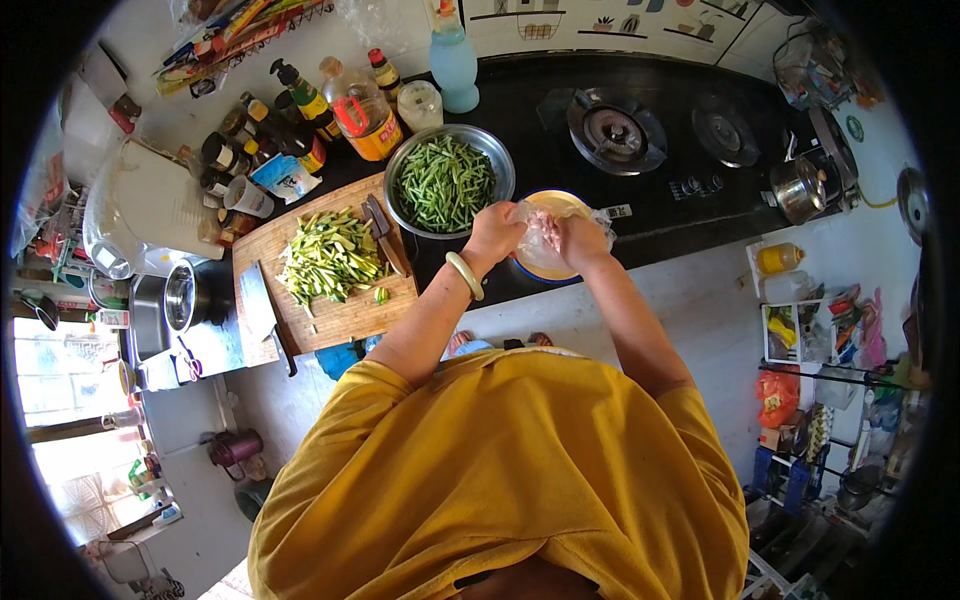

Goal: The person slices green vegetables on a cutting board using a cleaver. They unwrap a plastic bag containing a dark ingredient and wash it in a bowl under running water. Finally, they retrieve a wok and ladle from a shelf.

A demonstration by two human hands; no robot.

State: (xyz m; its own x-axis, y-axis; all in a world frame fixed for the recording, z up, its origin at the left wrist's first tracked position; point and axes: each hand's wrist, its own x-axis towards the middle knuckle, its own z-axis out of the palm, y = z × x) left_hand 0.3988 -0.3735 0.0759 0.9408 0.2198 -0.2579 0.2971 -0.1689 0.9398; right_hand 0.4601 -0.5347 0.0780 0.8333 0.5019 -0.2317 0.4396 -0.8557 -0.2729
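My left hand, with a pale bangle at its wrist, grips one side of a clear plastic bag. On the other side, my right hand holds the same bag, its fingers partly hidden. Pink pieces of what looks like raw meat show between the two hands. Directly below them stands a yellowish bowl with a blue rim. Just left of it, a steel bowl is full of cut green beans.
A wooden cutting board bears sliced green vegetable, a cleaver and a knife. Bottles, including a large oil bottle, line the wall. A gas burner lies behind to the right, with a steel pot farther along.
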